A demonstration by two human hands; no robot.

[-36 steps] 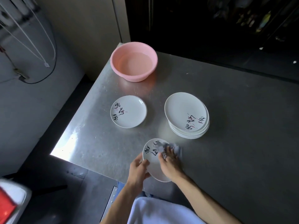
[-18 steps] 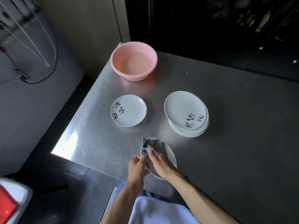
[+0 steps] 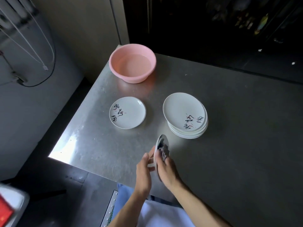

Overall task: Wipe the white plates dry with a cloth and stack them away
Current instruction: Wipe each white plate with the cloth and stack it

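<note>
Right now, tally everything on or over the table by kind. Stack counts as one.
Basin: 1
Loose plates: 2 (flat plate, held plate)
Stack: 1, plates in it too close to count
Cloth: 1
Total: 5

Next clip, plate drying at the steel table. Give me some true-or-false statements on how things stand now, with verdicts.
1. The pink basin stands at the table's far left corner. True.
2. The held plate lies flat on the table. False: it is tilted nearly on edge between the left hand and the right hand.
3. A single plate lies left of the stack of plates. True.
4. The cloth lies in the basin. False: the right hand presses it against the held plate.
</note>
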